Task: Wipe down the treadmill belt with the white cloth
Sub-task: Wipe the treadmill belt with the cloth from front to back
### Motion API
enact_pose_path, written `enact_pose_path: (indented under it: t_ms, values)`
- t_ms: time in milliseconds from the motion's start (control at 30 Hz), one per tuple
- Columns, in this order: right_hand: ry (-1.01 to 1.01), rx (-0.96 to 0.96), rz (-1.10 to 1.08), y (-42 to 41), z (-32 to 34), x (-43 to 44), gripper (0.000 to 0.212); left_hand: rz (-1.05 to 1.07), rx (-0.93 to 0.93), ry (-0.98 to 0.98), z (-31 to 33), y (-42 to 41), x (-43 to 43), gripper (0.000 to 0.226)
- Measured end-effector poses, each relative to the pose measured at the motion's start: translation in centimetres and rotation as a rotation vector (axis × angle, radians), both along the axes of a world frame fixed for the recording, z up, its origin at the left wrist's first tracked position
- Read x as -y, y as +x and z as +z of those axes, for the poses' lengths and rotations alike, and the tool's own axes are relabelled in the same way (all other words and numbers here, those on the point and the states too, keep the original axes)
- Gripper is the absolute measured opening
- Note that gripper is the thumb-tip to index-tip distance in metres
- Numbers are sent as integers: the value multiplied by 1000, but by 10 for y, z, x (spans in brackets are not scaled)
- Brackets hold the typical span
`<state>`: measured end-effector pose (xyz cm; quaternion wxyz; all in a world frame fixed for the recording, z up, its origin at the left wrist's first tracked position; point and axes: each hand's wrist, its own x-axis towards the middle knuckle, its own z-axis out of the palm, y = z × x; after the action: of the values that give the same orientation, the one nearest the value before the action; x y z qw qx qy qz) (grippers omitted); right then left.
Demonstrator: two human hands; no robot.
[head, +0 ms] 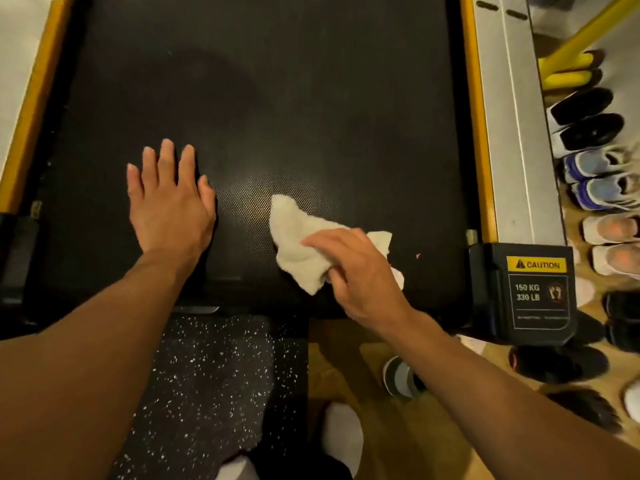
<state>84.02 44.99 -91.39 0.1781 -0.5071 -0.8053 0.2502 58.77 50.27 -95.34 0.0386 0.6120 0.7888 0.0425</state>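
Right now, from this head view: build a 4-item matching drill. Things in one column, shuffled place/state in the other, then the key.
Things
1. crumpled white cloth
2. left hand
3. yellow-and-black caution label
4. right hand

Place or state
A. flat on the black textured treadmill belt, fingers straight
B. on the black plastic end cap at the belt's right side
C. fingers curled round the cloth
D. bunched on the belt near its near edge

Pairs: 1-D, 2-A, 3-B, 4-C
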Motion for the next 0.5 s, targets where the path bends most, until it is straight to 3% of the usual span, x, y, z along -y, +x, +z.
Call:
enact_pose_path:
  t_ms: [67,133,267,500]
  values:
    - [35,-38,-26,13,12,-3,46,56,33,-16,3,7,7,52]
    - [93,46,-236,39,19,-29,44,77,45,-47,5,15,18,52]
    - [-61,218,-596,80,11,-42,46,60,55,-108,10,24,42,52]
    - [-210,60,-99,33,18,56,43,60,83,-176,19,31,51,52]
